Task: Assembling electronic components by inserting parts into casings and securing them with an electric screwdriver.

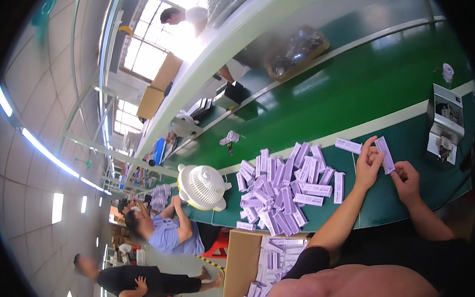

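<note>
A slim light-purple carton (385, 154) is held over the green worktable. My left hand (370, 166) grips its left side with bent fingers. My right hand (407, 181) has its thumb and fingers closed at the carton's lower end. Just left of my left hand lies a single similar carton (347, 146). Farther left a large heap of the same purple cartons (283, 194) is spread over the table, some lying across others.
An open cardboard box (240, 264) with more cartons stands below the table's near edge. A white fan (205, 186) sits beyond the heap. At the right is a grey machine (446, 124). A green conveyor belt (350, 74) runs behind. Other people (177, 233) sit and stand at the left.
</note>
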The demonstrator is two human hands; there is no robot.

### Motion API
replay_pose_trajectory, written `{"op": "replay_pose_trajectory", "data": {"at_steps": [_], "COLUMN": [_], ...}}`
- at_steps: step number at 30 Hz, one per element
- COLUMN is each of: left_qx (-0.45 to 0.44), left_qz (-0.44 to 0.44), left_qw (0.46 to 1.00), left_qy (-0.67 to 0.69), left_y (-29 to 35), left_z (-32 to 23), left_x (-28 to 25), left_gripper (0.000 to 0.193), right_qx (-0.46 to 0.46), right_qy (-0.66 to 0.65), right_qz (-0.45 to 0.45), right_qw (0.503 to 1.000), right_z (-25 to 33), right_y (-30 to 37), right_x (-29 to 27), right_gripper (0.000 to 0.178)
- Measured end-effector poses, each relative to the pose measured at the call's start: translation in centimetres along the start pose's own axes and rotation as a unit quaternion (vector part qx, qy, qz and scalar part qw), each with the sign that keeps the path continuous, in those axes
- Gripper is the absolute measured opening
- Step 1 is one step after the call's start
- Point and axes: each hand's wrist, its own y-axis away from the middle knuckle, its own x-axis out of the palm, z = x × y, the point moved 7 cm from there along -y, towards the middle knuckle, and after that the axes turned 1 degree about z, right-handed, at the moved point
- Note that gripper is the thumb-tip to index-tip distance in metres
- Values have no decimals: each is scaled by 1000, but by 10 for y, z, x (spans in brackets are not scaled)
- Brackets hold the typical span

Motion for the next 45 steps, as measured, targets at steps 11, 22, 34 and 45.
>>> {"op": "replay_pose_trajectory", "data": {"at_steps": [11, 22, 34, 45], "left_qx": [-4, 20, 19, 22], "left_qz": [-14, -32, -36, -41], "left_qw": [1000, 999, 999, 999], "left_qy": [0, 15, -16, -14], "left_y": [0, -5, -2, -3], "left_z": [-3, 5, -8, -6], "left_x": [6, 4, 2, 2], "left_gripper": [58, 61, 60, 61], "right_qx": [10, 37, 40, 34], "right_qy": [-4, -9, -19, -32], "right_qz": [-3, 17, 35, 27], "right_qw": [1000, 999, 998, 999], "right_z": [-11, -57, -77, -70], "right_y": [3, 5, 6, 5], "right_x": [-1, -8, -6, -6], "right_gripper": [16, 22, 26, 25]}}
